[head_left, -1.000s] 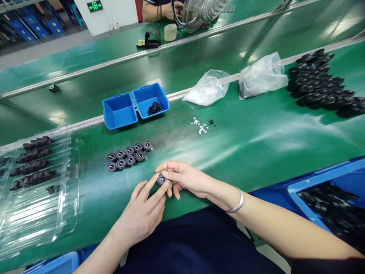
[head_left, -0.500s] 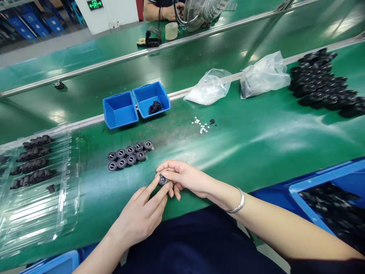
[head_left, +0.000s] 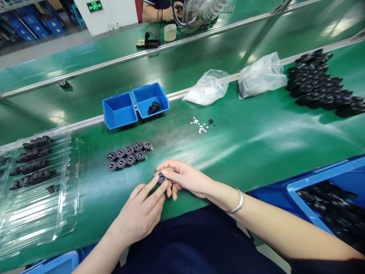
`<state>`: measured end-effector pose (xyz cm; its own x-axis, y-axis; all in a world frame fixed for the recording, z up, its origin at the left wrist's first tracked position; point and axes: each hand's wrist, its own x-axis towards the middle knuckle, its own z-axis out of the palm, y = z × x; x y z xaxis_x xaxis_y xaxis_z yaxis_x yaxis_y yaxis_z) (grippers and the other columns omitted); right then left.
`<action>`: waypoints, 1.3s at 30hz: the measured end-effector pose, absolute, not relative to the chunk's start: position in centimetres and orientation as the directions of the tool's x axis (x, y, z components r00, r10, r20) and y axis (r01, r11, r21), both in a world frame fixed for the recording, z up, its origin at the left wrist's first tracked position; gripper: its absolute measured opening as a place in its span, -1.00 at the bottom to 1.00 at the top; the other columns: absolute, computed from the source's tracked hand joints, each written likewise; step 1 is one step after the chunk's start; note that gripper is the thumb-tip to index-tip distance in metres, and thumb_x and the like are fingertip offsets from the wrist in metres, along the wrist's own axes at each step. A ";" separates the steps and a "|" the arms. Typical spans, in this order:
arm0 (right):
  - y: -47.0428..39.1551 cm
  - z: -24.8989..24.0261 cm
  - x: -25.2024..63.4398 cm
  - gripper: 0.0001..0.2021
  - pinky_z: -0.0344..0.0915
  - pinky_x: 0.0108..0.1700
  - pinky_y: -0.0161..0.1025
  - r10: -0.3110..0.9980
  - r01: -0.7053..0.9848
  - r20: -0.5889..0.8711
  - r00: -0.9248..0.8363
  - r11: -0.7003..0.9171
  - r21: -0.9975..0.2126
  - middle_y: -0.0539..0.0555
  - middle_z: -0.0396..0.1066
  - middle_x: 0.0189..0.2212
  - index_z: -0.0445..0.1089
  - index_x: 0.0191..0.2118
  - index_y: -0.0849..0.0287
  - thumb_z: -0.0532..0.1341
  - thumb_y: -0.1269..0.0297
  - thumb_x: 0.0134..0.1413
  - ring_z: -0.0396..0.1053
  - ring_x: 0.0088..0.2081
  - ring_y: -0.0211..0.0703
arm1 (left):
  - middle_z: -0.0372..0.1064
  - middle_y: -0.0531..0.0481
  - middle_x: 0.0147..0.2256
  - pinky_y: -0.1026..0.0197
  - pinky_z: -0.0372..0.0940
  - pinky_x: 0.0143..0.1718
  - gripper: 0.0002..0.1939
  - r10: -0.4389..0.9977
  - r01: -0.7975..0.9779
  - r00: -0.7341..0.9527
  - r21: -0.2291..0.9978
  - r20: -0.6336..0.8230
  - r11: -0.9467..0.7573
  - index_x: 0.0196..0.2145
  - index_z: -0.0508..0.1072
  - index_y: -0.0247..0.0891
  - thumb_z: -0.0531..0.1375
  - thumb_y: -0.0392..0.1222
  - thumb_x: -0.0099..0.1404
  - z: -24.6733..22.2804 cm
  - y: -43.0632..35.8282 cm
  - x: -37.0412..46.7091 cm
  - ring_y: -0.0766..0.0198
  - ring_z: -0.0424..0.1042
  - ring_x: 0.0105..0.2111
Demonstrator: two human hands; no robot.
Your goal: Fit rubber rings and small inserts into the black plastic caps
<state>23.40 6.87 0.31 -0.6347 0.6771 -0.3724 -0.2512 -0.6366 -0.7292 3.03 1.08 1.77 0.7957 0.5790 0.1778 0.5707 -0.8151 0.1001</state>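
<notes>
from my remote seat, the left hand (head_left: 139, 213) and right hand (head_left: 186, 178) pinch a dark round part (head_left: 161, 179); i think an uneven squeeze could pop it onto the desk (head_left: 251, 148).

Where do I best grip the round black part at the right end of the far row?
Pinch the outer rim of that end part, probably from above and the right. Its round face points up, and its neighbours sit to its left and near-left, leaving the right side of the rim exposed. The left hand and right hand hold a similar piece.
</notes>
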 end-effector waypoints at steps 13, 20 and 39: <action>6.5 0.1 23.4 -0.73 0.43 -0.58 -0.37 0.720 -0.291 -0.355 -0.597 -0.606 -0.740 0.09 0.40 -0.28 0.26 -0.08 0.21 0.22 0.18 0.20 0.45 -0.46 -0.27 | 0.22 -0.19 0.22 -0.06 0.16 0.11 -0.69 0.583 0.574 0.781 0.109 0.225 -0.811 0.00 0.46 -0.36 0.12 -0.32 0.31 1.1 0.9 3.0 -0.09 0.13 0.26; 6.6 0.2 23.4 -0.76 0.38 -0.63 -0.42 0.714 -0.266 -0.341 -0.612 -0.591 -0.761 -0.02 0.36 -0.45 0.28 -0.11 0.22 0.22 0.21 0.19 0.40 -0.54 -0.32 | 0.21 -0.15 0.23 0.00 0.18 0.08 -0.67 0.616 0.613 0.759 0.089 0.212 -0.785 0.03 0.44 -0.31 0.11 -0.29 0.33 1.0 0.6 3.6 -0.03 0.12 0.26; 8.7 0.2 23.7 -0.59 0.24 -0.57 -0.40 0.874 -0.142 -0.326 -0.360 -0.397 -0.907 -0.06 0.39 -0.56 0.17 0.04 0.19 0.20 0.09 0.17 0.23 -0.66 -0.38 | -0.04 -0.34 0.32 -0.12 0.04 0.25 -0.55 0.682 0.683 0.728 0.024 0.069 -0.730 0.17 0.26 -0.41 0.05 -0.17 0.38 2.2 4.1 3.7 -0.12 -0.14 0.34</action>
